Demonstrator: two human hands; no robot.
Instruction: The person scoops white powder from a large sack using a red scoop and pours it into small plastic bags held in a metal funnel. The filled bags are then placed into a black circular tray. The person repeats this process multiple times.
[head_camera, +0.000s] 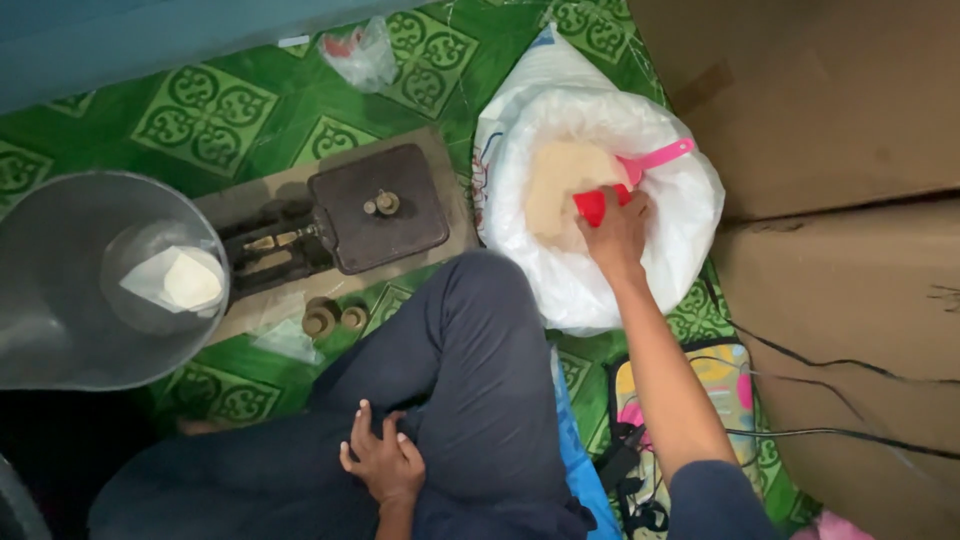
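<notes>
The person sits cross-legged on a floor mat of green with pale ornamental squares. The right hand reaches forward into an open white plastic sack, its grip closed around a red scoop that sits at the surface of the pale beige grain filling the sack. The fingers wrap over the scoop's body, so only its red rim shows at the left of the knuckles. A second, pink scoop lies just beside it inside the sack, its handle pointing up and to the right across the rolled white edge.

The left hand rests on the person's dark trouser leg, fingers loosely spread and holding nothing.

To the left of the sack stands a dark metal balance scale on a worn wooden base, with a small brass knob on its flat plate. Its round metal pan, at the far left, holds a clear bag with a white heap in it. Two small brass weights lie on the mat in front of the scale, near a scrap of clear plastic. A crumpled clear bag lies at the top, and brown cardboard boxes stand to the right of the sack.
</notes>
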